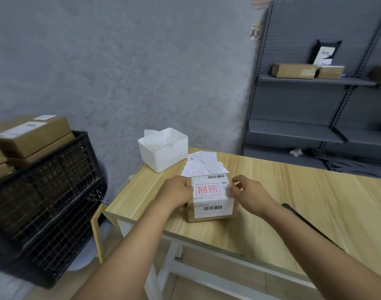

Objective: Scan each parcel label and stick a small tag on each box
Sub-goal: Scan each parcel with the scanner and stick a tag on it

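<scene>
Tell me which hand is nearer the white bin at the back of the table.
Left. The left hand grips the parcel's left side, just in front of the white bin. The right hand is at the parcel's right edge, farther from the bin.

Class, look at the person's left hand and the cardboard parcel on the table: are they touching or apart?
Touching. The head view shows the left hand pressed flat against the left side of the cardboard parcel, fingers curled around its edge with no gap between them.

Dim, even indoor light, soft shadows, slight blur, edges bowed.
</scene>
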Demonstrator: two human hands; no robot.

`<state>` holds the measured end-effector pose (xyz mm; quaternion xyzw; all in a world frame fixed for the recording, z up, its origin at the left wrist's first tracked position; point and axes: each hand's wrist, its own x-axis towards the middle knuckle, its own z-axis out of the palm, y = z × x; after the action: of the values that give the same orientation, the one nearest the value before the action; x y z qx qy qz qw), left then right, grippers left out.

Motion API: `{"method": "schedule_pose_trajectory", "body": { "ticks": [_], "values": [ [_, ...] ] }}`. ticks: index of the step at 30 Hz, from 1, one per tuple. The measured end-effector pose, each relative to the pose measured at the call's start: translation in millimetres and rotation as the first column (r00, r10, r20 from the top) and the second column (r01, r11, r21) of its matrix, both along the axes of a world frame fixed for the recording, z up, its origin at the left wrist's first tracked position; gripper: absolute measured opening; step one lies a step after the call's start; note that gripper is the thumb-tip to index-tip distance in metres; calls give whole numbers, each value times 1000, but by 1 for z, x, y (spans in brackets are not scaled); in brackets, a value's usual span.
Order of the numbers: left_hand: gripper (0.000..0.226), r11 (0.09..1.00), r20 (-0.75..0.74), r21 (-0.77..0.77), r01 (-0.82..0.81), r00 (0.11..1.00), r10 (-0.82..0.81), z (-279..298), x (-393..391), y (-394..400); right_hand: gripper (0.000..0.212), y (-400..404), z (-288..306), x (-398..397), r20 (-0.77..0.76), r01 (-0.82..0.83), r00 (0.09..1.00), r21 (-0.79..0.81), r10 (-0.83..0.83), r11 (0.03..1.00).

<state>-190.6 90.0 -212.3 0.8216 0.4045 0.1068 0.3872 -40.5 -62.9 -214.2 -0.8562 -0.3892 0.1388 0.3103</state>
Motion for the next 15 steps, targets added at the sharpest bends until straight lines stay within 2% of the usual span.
{"method": "schedule_pose_trajectory", "body": {
  "ticks": [7,12,15],
  "values": [
    [14,992,90,-4,-127,988,127,9,-67,54,31,59,24,-58,57,-64,997,74,60,995],
    [21,952,161,36,-303,942,294,22,-161,104,31,131,31,-135,52,-198,980,125,192,972],
    [13,915,147,86,-394,914,379,31,-226,131,33,178,37,-190,42,-291,957,158,288,943]
  ]
}}
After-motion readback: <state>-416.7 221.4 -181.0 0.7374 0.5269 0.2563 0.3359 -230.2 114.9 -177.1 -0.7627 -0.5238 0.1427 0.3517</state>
